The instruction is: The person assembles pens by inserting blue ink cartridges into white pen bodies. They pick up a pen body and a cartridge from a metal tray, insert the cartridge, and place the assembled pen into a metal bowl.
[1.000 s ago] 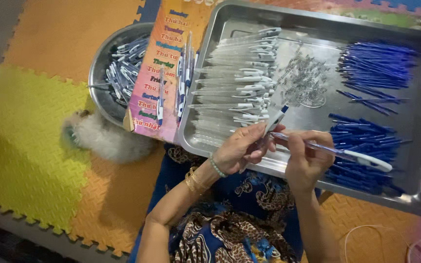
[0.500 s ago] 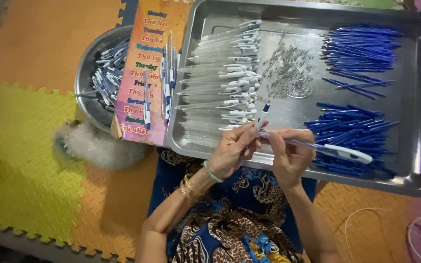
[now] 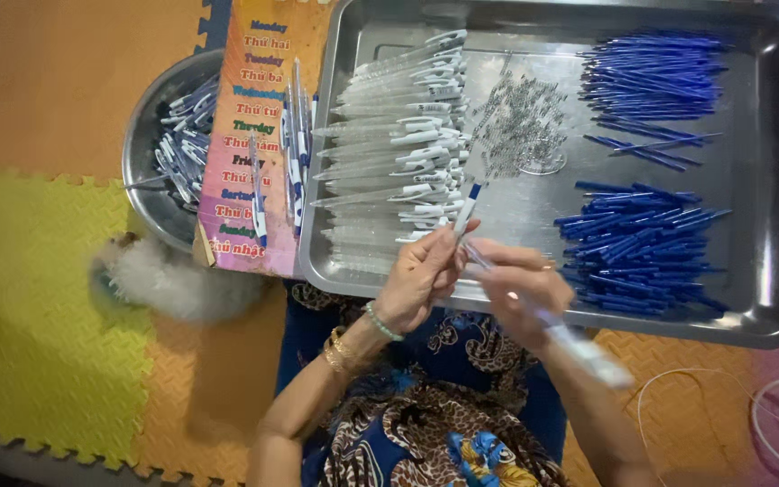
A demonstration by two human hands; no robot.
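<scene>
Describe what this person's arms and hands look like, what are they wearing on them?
Both forearms are bare, no sleeves or gloves. The left hand has a pale green beaded bracelet at the wrist and gold bangles below it. The right hand shows a gold ring.

In front of us lies the large rectangular steel tray (image 3: pixel 773 298), with clear plastic pen barrels (image 3: pixel 398 153) at its left, a heap of small metal springs (image 3: pixel 520 126) in the middle and two piles of blue refills (image 3: pixel 642 239) at its right. Left of the tray we see a printed cardboard chart (image 3: pixel 245 117) bearing finished pens (image 3: pixel 292 153), overlapping a round metal bowl (image 3: pixel 142 194) of pen parts. Our hands meet over the tray's near edge, the left hand (image 3: pixel 421 275) holding a white-and-blue pen piece (image 3: pixel 467 209), the right hand (image 3: pixel 520 289) beside it.
</scene>
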